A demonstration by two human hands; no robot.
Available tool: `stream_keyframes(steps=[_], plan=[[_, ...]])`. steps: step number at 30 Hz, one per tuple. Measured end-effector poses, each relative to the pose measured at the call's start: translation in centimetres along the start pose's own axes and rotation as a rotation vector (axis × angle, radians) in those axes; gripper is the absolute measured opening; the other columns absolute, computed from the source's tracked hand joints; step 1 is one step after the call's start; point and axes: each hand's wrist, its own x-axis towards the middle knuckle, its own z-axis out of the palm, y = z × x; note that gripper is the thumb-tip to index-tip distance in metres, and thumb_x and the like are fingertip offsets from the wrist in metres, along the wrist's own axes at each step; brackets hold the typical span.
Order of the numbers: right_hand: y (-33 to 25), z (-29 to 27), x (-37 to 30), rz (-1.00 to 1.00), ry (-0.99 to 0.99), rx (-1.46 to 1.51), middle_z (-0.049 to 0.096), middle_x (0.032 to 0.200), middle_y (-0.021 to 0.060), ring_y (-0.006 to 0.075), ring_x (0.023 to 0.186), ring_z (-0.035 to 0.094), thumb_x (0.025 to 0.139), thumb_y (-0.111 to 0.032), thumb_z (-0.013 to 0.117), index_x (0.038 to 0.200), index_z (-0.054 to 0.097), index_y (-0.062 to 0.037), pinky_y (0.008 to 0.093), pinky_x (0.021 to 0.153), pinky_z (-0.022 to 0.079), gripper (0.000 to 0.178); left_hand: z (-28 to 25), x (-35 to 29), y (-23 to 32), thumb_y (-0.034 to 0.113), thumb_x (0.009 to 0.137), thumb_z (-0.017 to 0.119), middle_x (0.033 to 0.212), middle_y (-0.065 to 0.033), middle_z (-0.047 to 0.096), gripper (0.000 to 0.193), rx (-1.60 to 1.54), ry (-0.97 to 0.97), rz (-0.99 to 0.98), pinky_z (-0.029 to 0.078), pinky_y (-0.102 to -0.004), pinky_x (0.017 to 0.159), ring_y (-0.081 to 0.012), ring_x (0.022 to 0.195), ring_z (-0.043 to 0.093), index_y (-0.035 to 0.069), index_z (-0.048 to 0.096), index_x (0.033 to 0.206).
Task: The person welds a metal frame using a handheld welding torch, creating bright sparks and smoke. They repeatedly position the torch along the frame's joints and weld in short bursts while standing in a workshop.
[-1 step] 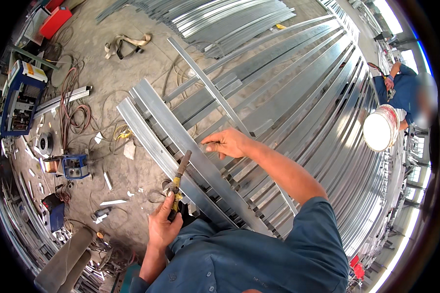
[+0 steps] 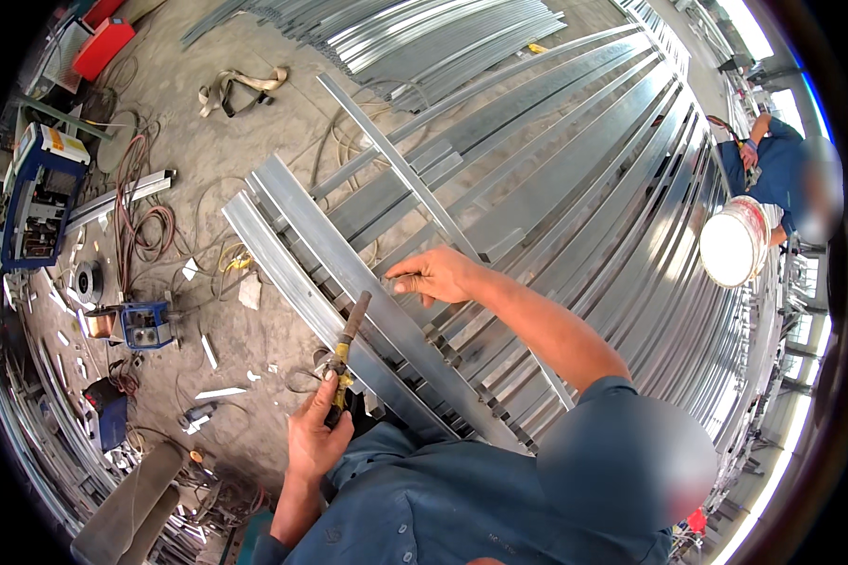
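The left hand [image 2: 316,438] is gripping a welding torch [image 2: 346,344]; the right hand [image 2: 440,275], fingers loosely curled, is touching a steel channel [image 2: 349,268].

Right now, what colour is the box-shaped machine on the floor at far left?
The machine is blue with a pale top, clearest in the head view.

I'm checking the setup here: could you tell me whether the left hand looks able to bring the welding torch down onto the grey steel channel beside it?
Probably yes: the left hand grips the welding torch, whose tip lies right over the steel channel, with nothing between.
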Motion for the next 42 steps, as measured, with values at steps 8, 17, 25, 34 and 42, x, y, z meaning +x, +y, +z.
stream_keyframes(steps=[8,17,25,34,42], plan=[[0.5,0.0,0.1,-0.029,0.018,0.030,0.078,0.106,0.0118,0.0164,0.064,0.072,0.100,-0.045,0.069,0.136,0.068,-0.0112,0.0337,0.072,0.057,0.050,0.0,0.5,1.0,-0.003,0.080,0.072,0.111,-0.0200,0.073,0.076,0.009,-0.041,0.013,0.057,-0.0357,0.082,-0.0311,0.094,0.075,0.015,0.056,0.152],[0.0,0.2,0.2,-0.015,0.045,-0.044,0.079,0.099,0.0122,0.0169,0.064,0.071,0.097,-0.049,0.072,0.132,0.071,-0.0115,0.0342,0.072,0.057,0.052,-0.5,0.8,2.0,-0.005,0.079,0.071,0.123,-0.0227,0.073,0.074,-0.016,-0.097,-0.075,0.055,-0.0339,0.095,-0.0272,0.114,0.073,0.006,0.055,0.150],[-0.1,0.3,0.1,0.014,0.055,0.012,0.078,0.092,0.0100,0.0153,0.062,0.069,0.095,-0.047,0.074,0.131,0.072,-0.0102,0.0331,0.067,0.057,0.051,-0.3,1.3,2.0,-0.002,0.081,0.071,0.112,-0.0199,0.072,0.076,0.008,-0.069,0.024,0.058,-0.0392,0.080,-0.0373,0.093,0.074,0.018,0.055,0.152],[0.5,0.5,0.3,0.006,0.055,0.023,0.078,0.094,0.0088,0.0145,0.061,0.067,0.093,-0.054,0.074,0.132,0.071,-0.0114,0.0325,0.067,0.056,0.058,-0.3,1.6,2.0,-0.002,0.081,0.069,0.113,-0.0199,0.073,0.077,-0.003,-0.087,0.022,0.059,-0.0381,0.080,-0.0366,0.093,0.075,0.019,0.053,0.154],[0.1,0.2,0.3,0.019,0.039,0.007,0.077,0.092,0.0089,0.0144,0.063,0.066,0.093,-0.056,0.072,0.133,0.071,-0.0116,0.0329,0.067,0.056,0.060,-0.6,1.6,2.4,-0.001,0.079,0.071,0.118,-0.0242,0.073,0.075,-0.017,-0.120,-0.051,0.056,-0.0354,0.089,-0.0349,0.104,0.075,0.012,0.056,0.151]])
